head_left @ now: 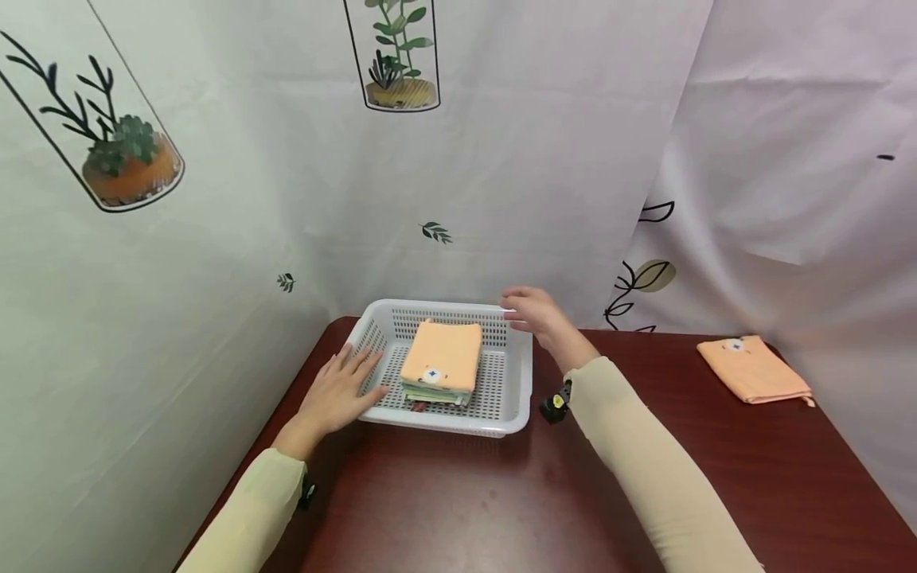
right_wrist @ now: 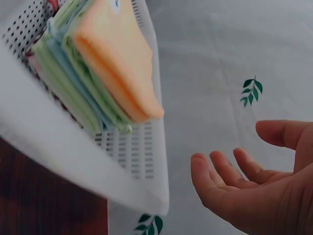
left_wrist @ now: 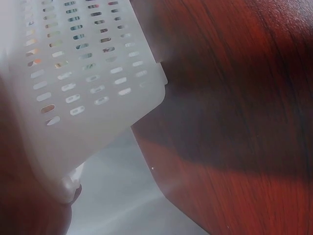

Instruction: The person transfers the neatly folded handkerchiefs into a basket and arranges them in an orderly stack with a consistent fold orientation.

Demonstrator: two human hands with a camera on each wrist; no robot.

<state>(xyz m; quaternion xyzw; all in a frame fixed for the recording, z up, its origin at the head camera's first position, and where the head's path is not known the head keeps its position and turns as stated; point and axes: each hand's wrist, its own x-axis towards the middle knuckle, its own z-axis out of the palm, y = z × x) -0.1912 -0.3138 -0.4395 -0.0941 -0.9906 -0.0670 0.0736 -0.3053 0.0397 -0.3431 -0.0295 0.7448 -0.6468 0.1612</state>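
A white perforated plastic basket (head_left: 517,398) rests on the dark red table. Inside it lies a stack of folded cloths, with an orange towel (head_left: 446,350) bearing a small bear face on top and green and blue cloths (right_wrist: 73,73) beneath. At the basket's left side, my left hand (head_left: 340,394) lies with fingers spread and straight over the rim. My right hand (head_left: 539,314) is by the back right corner, its fingers loosely bent with nothing held. In the right wrist view, a gap shows between those fingers and the basket wall.
Another folded orange towel (head_left: 755,370) lies on the table's far right. White curtains (head_left: 501,175) printed with plants hang behind and at both sides of the table (head_left: 444,501). The basket stands close to the table's back edge.
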